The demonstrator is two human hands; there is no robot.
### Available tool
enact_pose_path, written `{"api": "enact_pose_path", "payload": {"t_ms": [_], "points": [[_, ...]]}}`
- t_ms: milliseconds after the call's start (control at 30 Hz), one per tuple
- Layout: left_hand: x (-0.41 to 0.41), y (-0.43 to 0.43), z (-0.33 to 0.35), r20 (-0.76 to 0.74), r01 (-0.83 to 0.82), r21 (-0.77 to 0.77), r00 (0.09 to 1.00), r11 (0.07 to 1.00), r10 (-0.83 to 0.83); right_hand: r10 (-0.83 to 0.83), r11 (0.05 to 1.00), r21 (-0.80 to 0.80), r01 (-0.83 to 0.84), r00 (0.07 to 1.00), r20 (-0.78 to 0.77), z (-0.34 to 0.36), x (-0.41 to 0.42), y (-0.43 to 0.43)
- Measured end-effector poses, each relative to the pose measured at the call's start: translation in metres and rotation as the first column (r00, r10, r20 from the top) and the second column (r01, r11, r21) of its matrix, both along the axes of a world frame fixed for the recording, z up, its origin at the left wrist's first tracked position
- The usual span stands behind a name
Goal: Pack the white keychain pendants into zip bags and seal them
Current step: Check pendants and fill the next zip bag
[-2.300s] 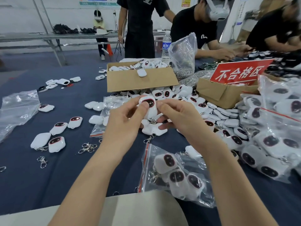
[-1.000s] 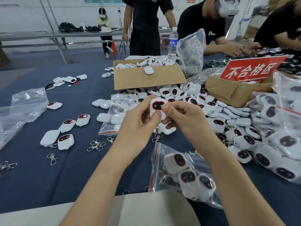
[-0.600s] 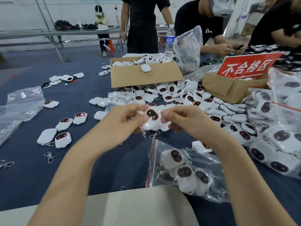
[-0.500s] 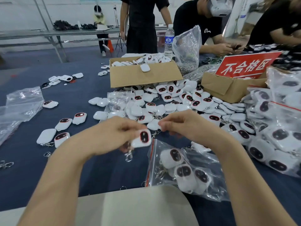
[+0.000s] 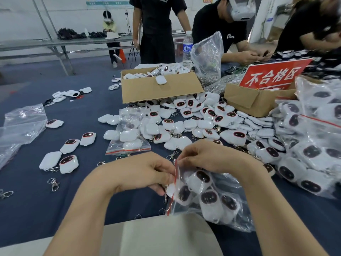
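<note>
A clear zip bag (image 5: 212, 198) with a red strip lies in front of me and holds several white pendants with dark faces. My right hand (image 5: 208, 157) pinches the bag's mouth at its top edge. My left hand (image 5: 147, 174) holds a white pendant (image 5: 170, 189) halfway into the opening; its metal clip hangs below. A heap of loose pendants (image 5: 199, 119) covers the blue cloth behind my hands.
A second filled zip bag (image 5: 129, 137) lies left of the heap. Two cardboard boxes (image 5: 158, 87) (image 5: 258, 100) stand behind, one bearing a red sign (image 5: 273, 76). Filled bags (image 5: 317, 145) pile at the right. Loose pendants (image 5: 68, 161) and clips (image 5: 53, 183) lie left. Other people work across the table.
Both hands came down from the heap to the bag. The pendant went from between both hands into my left hand alone, then to the bag's mouth, which my right hand now holds.
</note>
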State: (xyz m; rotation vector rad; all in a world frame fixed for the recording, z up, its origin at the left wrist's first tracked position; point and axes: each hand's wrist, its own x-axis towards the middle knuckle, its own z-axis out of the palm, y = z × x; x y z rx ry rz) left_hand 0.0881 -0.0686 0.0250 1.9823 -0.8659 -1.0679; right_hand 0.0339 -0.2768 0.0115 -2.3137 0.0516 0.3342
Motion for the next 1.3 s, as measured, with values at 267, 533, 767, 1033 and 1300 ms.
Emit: {"api": "enact_pose_path", "payload": {"t_ms": [267,533,767,1033,1300], "points": [[-0.008,-0.008,0.007,-0.060,-0.077,-0.001,0.995,0.997,0.077,-0.057,0.997,-0.037,0.061,0.993,0.100,-0.003,0.002,0.000],[-0.006,0.002,0.015,-0.253,-0.266,-0.087,0.938,0.960,0.237,-0.164,0.986,0.050,0.156,0.962,0.220,0.001,0.002,-0.003],[0.025,0.006,-0.011,0.443,-0.557,-0.123,0.710,0.821,0.548,-0.408,0.823,-0.329,0.463,0.885,0.225,-0.007,0.002,-0.013],[0.028,-0.001,-0.048,0.823,-0.581,-0.041,0.442,0.813,0.357,-0.325,0.842,-0.370,0.393,0.916,0.234,-0.010,0.000,-0.019],[0.027,-0.002,-0.037,0.733,-0.529,-0.203,0.476,0.824,0.486,-0.278,0.908,-0.222,0.355,0.907,0.315,-0.009,-0.002,-0.025]]}}
